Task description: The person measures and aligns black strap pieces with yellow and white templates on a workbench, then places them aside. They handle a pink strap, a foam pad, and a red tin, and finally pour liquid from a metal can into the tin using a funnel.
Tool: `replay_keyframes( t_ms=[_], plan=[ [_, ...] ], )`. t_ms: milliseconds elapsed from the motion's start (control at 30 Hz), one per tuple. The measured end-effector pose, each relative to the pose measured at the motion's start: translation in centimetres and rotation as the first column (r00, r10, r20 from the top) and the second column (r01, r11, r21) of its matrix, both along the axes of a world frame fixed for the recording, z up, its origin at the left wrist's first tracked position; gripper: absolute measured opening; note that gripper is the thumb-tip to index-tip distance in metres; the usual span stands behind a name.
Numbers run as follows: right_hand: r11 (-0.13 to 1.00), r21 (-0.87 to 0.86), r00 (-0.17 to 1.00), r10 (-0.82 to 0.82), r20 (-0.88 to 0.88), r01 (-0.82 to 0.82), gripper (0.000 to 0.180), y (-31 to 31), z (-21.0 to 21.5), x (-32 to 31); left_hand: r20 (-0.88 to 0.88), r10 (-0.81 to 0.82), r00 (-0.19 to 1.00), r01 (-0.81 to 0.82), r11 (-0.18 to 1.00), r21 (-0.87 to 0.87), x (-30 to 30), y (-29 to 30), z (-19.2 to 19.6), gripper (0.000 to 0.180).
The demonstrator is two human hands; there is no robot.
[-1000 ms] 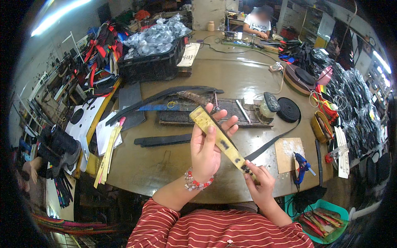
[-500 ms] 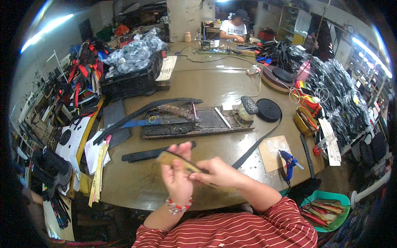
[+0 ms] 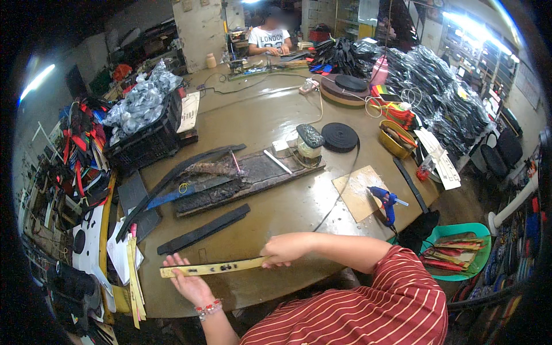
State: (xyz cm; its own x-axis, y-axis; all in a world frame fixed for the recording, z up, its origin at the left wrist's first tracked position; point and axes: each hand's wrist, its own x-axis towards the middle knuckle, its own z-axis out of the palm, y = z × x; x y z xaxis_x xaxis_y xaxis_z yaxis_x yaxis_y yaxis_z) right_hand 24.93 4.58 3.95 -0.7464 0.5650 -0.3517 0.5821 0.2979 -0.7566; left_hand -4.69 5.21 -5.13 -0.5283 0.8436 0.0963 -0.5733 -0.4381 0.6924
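Note:
A long flat yellow strip [image 3: 233,266] with dark marks on its face stretches between my two hands above the near edge of the table. My right hand [image 3: 286,248] is closed round its right end. The left end rests across the outstretched fingers of my left hand [image 3: 192,286], palm up, with the thumb over the strip. Beyond them a dark flat band [image 3: 204,229] lies on the tabletop. Further back is a worn dark board [image 3: 253,179] with a white stick [image 3: 278,162] and a curved black strap [image 3: 172,175] along its left.
A blue glue gun [image 3: 386,202] sits at a stained board [image 3: 353,198]. Behind are a black webbing roll [image 3: 340,137] and a yellow bowl [image 3: 395,138]. A green basin [image 3: 480,261] stands right, a black crate [image 3: 146,141] far left. A person [image 3: 270,37] works across the table.
The yellow strip was tilted and bunched between close-together hands; now it lies lengthwise. My left hand has moved left and down, and the view has shifted rightward.

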Motion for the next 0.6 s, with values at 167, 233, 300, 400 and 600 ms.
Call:
replay_keyframes(
  t_ms=[167, 233, 300, 400, 600],
  plan=[
    [0.988, -0.127, 0.992, 0.101, 0.076, -0.091, 0.031, 2.9, -1.6, -4.0, -0.885, 0.448, -0.125, -0.691, 0.601, 0.401, -2.7, -2.2, 4.8, 0.06],
    [0.971, -0.175, 0.979, 0.183, 0.089, -0.166, 0.03, 3.8, -1.8, -5.1, -0.985, 0.1, -0.143, -0.33, 0.933, 0.142, -1.0, -3.6, 6.6, 0.046],
    [0.974, -0.176, 0.984, 0.16, 0.074, -0.145, 0.029, 4.2, -1.6, -5.5, -0.816, -0.008, -0.578, -0.328, 0.918, 0.223, 0.8, -4.5, 8.6, 0.036],
    [0.976, -0.157, 0.983, 0.164, 0.086, -0.149, 0.029, 4.3, -0.9, -5.5, -0.778, -0.092, -0.622, -0.533, 0.778, 0.333, 1.8, -4.7, 11.9, 0.031],
    [0.961, -0.185, 0.977, 0.214, 0.021, -0.206, 0.029, 4.4, 0.3, -4.9, -0.916, -0.116, -0.384, 0.263, 0.937, -0.229, 4.4, -3.9, 10.2, 0.025]
  ],
)
